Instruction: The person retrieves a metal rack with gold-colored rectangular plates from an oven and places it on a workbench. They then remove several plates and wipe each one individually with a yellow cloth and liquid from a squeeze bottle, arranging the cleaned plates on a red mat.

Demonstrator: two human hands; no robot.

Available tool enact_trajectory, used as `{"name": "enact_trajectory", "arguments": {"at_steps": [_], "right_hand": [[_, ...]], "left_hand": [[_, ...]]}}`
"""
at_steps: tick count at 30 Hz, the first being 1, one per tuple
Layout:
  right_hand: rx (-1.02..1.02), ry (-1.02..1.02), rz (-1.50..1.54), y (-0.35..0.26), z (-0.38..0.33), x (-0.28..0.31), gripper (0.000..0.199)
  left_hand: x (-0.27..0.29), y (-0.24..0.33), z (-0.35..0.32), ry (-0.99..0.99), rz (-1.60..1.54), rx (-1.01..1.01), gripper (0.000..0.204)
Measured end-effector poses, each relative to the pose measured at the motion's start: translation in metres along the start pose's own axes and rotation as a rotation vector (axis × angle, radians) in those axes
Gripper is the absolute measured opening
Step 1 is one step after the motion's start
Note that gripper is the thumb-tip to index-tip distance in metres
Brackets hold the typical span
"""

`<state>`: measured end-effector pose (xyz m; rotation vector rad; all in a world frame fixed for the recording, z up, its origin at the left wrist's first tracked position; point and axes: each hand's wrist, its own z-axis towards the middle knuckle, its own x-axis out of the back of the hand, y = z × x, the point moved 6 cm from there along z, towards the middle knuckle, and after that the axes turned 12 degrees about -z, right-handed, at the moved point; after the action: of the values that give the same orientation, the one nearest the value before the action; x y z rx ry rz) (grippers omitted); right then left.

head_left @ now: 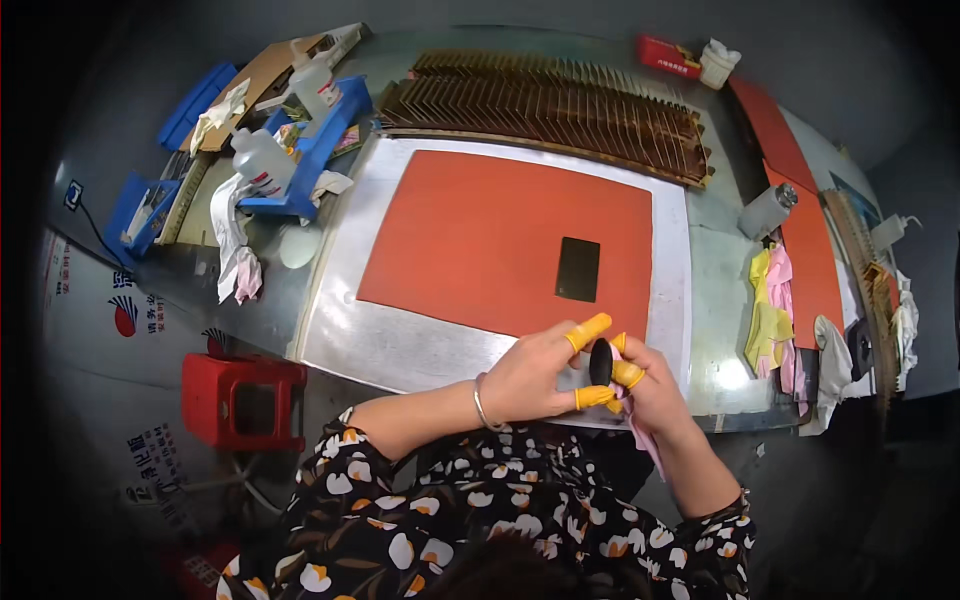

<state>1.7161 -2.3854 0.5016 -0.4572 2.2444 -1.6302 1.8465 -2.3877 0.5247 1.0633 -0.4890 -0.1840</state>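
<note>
One dark, thin piece (pixel 601 363) with a rounded outline stands tilted on edge between the two hands, in the air just past the near edge of the table. At its left, the left hand (pixel 530 372) has forefinger and thumb parted, the forefinger near the upper end of the piece and the thumb by its lower end; whether they grip it I cannot tell. At its right, the fingers of the right hand (pixel 650 390) are bent and gathered, pinching a pink cloth (pixel 644 437) close against the piece, the loose end hanging below. Yellow finger covers sit on fingers of both hands, and a metal bracelet (pixel 480 403) rings the left wrist.

Just beyond the hands, a dark rectangular plate (pixel 578 269) lies flat on an orange mat (pixel 490 230), near its right side. Behind the mat runs a brown slotted rack (pixel 550 118). Farther left, a blue holder (pixel 318 150) stands beside a white bottle (pixel 262 165), with a red stool (pixel 232 400) on the floor below. Well to the right, a yellow cloth (pixel 765 320) lies near a metal-topped bottle (pixel 768 212).
</note>
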Motion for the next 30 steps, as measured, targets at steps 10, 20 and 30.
{"name": "enact_trajectory", "arguments": {"at_steps": [10, 20, 30], "right_hand": [[0.716, 0.44, -1.266, -0.019, 0.016, -0.112, 0.022], [0.24, 0.145, -0.533, 0.011, 0.03, -0.079, 0.02], [0.175, 0.501, -0.053, 0.015, -0.03, 0.159, 0.01]], "left_hand": [[0.044, -0.06, -0.086, 0.046, -1.155, 0.694, 0.042], [0.031, -0.059, -0.09, -0.262, -1.217, 1.049, 0.056], [0.188, -0.045, 0.108, -0.013, 0.724, 0.094, 0.087]]}}
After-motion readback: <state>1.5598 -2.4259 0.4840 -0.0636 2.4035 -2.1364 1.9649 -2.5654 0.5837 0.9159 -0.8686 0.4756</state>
